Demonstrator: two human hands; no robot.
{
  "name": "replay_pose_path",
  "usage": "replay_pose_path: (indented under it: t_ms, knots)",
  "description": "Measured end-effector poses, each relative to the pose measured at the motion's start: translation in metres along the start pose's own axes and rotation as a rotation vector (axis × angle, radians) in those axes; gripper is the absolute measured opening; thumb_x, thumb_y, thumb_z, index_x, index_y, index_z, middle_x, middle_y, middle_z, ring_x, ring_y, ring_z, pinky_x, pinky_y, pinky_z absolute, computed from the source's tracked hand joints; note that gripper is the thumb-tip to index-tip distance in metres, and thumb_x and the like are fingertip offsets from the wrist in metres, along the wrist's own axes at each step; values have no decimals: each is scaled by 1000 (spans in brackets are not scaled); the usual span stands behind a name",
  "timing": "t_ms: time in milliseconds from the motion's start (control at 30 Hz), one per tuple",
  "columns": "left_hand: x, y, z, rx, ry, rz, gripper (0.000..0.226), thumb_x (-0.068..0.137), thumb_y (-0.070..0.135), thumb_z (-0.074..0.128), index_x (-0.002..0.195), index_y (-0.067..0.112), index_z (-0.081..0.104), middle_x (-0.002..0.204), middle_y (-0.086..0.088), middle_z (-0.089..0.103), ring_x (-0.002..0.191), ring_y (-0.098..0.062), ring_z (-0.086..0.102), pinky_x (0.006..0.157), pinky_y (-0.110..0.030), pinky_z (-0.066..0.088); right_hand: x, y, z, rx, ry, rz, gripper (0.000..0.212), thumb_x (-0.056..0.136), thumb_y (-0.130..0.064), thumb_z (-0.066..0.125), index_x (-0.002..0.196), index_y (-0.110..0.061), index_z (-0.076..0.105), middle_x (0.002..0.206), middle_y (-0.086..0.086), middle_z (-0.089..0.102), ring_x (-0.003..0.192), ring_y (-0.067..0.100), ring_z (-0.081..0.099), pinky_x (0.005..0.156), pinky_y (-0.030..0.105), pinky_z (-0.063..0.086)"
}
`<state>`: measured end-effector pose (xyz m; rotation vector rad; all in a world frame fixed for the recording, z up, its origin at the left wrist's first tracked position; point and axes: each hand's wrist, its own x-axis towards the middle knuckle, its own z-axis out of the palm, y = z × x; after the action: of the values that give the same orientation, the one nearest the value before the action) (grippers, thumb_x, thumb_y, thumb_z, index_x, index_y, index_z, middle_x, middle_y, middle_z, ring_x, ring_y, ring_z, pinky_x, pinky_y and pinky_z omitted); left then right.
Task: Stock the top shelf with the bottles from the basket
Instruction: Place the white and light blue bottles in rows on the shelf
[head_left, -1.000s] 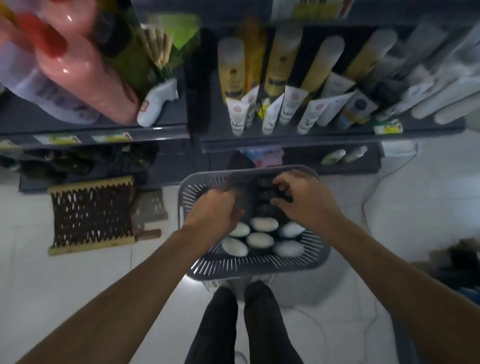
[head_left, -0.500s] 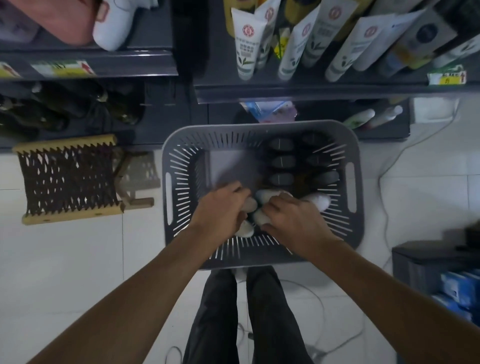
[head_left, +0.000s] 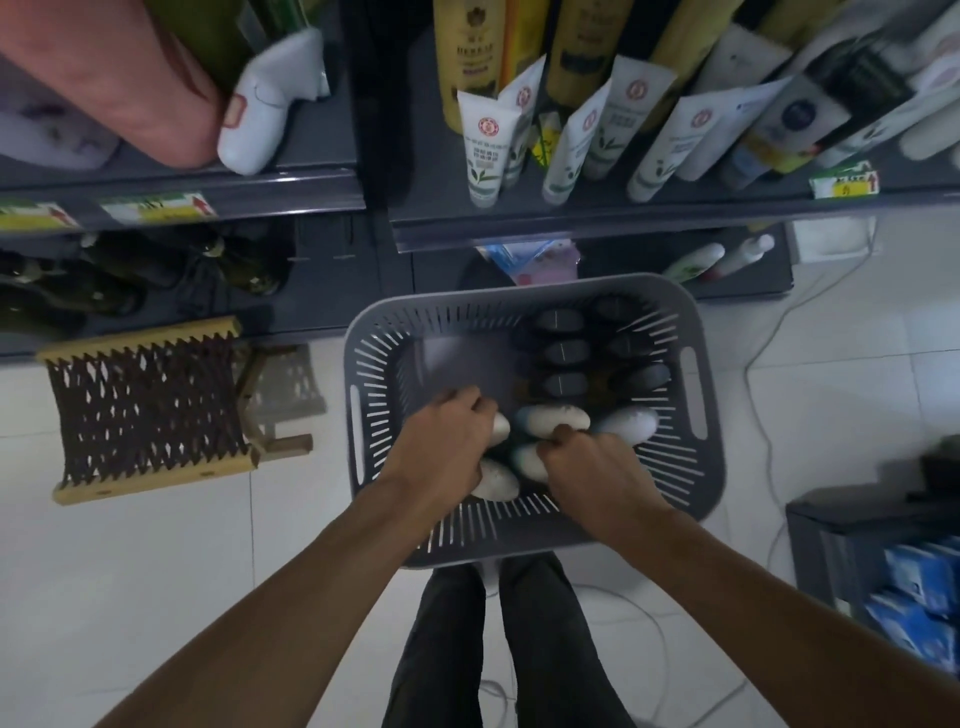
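A grey slotted basket (head_left: 693, 332) stands on the floor below me. Upright bottles fill it: several dark-capped ones (head_left: 561, 354) at the far right, several white-capped ones (head_left: 626, 423) nearer to me. My left hand (head_left: 444, 447) reaches in and curls round white-capped bottles (head_left: 496, 478) at the near left. My right hand (head_left: 592, 467) grips another white-capped bottle (head_left: 530, 460) beside it. The basket's far left part is bare.
Grey shop shelves rise ahead with white tubes (head_left: 483, 150) and tall yellow bottles (head_left: 465, 57); a pink bottle (head_left: 130, 98) sits at upper left. A woven wooden stool (head_left: 145, 410) stands left of the basket. A box of blue packets (head_left: 914, 597) is at right. Cables (head_left: 779, 322) trail across the floor.
Both hands moved from the dark-capped bottles at the far side toward me onto the white-capped ones and closed on them. The view has tilted down.
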<state>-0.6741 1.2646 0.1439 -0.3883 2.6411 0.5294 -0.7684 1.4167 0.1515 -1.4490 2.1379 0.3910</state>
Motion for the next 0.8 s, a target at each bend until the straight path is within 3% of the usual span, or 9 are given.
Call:
replay_pose_path:
  t_ms: [67, 133, 200, 333, 533, 667, 800]
  knots:
    - [-5, 0, -20, 15, 10, 11, 41, 76, 18, 72, 113, 17, 55, 109, -2, 53, 98, -25, 57, 75, -38, 52, -10, 3, -17, -17, -4, 49, 21, 83, -16, 69, 103, -20, 69, 105, 6, 66, 86, 26, 70, 64, 32, 42]
    - [-13, 3, -46, 42, 25, 26, 44, 74, 19, 74, 113, 17, 54, 110, -3, 53, 99, -26, 57, 76, -39, 52, -21, 6, -42, 6, -24, 79, 29, 87, -19, 64, 115, -21, 66, 117, 5, 63, 99, 27, 67, 76, 34, 47]
    - [-21, 11, -78, 93, 55, 49, 46, 73, 21, 74, 114, 16, 53, 115, -4, 53, 103, -28, 56, 77, -40, 52, -36, 8, -73, 15, 7, 114, 32, 83, -24, 69, 115, -23, 67, 114, 3, 63, 98, 28, 67, 80, 37, 53]
    - [-42, 33, -150, 190, 126, 92, 46, 79, 22, 70, 120, 16, 52, 121, -3, 52, 109, -27, 56, 76, -39, 50, -71, 10, -135, -18, 128, 125, 31, 83, -27, 67, 114, -27, 67, 114, 0, 63, 100, 26, 67, 76, 35, 51]
    - [-69, 65, -246, 220, 303, 208, 40, 79, 21, 68, 117, 18, 55, 112, -1, 54, 105, -26, 57, 71, -38, 49, -120, 20, -230, -30, 306, 170, 30, 82, -22, 64, 112, -28, 66, 115, -3, 61, 104, 24, 64, 73, 33, 46]
    - [-84, 91, -308, 231, 368, 280, 38, 78, 19, 68, 115, 20, 57, 109, 0, 55, 101, -26, 58, 68, -36, 45, -156, 30, -292, -76, 388, 185, 32, 79, -20, 66, 110, -26, 67, 108, -1, 63, 99, 26, 65, 73, 37, 53]
    - [-96, 111, -361, 212, 470, 311, 23, 73, 18, 63, 96, 22, 60, 101, 0, 56, 95, -29, 60, 66, -37, 47, -187, 49, -340, -107, 477, 232, 31, 77, -19, 65, 107, -26, 68, 106, -2, 63, 100, 25, 64, 74, 38, 54]
